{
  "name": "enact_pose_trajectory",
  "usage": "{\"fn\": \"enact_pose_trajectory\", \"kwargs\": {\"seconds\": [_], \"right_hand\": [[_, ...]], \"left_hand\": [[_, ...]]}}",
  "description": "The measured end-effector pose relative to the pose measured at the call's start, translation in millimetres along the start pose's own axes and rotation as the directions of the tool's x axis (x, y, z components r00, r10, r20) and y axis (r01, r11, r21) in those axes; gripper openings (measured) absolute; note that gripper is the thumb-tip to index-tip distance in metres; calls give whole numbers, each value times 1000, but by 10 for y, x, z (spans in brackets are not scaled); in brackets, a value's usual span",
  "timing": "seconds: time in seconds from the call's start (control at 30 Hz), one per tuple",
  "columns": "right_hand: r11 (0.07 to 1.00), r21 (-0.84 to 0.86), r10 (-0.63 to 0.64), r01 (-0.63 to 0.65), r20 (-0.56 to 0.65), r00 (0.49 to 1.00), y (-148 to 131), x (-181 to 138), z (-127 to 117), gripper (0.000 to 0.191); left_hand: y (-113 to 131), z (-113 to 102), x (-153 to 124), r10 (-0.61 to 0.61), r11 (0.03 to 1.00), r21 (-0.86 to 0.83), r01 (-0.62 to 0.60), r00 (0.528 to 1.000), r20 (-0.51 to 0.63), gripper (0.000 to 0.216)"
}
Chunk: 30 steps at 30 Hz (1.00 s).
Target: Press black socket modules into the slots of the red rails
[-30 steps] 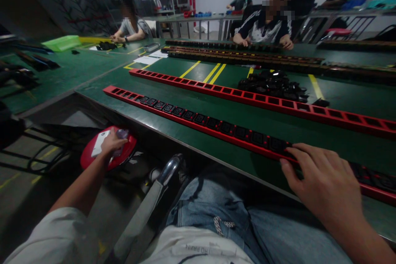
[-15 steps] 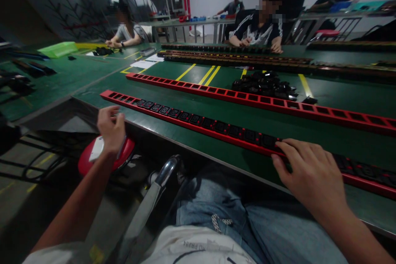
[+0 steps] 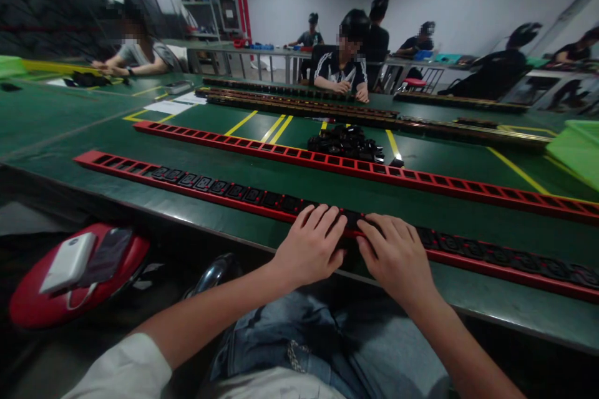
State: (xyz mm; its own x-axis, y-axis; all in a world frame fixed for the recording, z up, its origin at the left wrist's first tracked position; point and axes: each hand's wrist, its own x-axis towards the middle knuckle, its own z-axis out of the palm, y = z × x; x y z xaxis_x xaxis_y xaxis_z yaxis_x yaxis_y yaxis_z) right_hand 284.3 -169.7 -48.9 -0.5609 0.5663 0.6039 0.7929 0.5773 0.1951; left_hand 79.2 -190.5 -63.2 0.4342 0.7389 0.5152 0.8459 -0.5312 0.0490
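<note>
Along the table's front edge lies a long red socket strip [image 3: 234, 202], with black power sockets [image 3: 203, 183] set side by side in most of its visible openings. Several openings at its left end [image 3: 116, 163] hold no socket. My left hand [image 3: 311, 244] grips the strip near its middle, fingers over the top and thumb on the near side. Close to its right, my right hand [image 3: 395, 255] holds the strip in the same way. The sockets under my fingers are partly hidden.
Behind lies a second red strip [image 3: 299, 154] with open slots. A pile of black parts [image 3: 346, 142] sits beyond it. Long dark strips [image 3: 299, 103] lie farther back. A green bin [image 3: 578, 149] stands right, a red stool [image 3: 35, 296] left. A co-worker [image 3: 344, 68] sits opposite.
My left hand has come from beyond the table's edge at left onto the strip, beside my right hand. The view has swung right, bringing the green bin into sight.
</note>
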Motion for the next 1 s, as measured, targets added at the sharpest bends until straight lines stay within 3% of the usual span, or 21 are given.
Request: {"fn": "enact_pose_trajectory", "kwargs": {"seconds": [0.6,0.87,1.0], "right_hand": [[999,33,30,-30,6,1000,0,-14,1,21],[998,45,41,-41,9,999,8,-17,2,20],[997,59,53,-54,14,998,5,-14,-6,20]], "left_hand": [[-54,21,-67,27,1000,6,-27,1000,6,57],[-134,-47,-135,-96,995,33,96,995,-8,56],[-152,-61,-148,-92,995,23,92,996,10,57]]}}
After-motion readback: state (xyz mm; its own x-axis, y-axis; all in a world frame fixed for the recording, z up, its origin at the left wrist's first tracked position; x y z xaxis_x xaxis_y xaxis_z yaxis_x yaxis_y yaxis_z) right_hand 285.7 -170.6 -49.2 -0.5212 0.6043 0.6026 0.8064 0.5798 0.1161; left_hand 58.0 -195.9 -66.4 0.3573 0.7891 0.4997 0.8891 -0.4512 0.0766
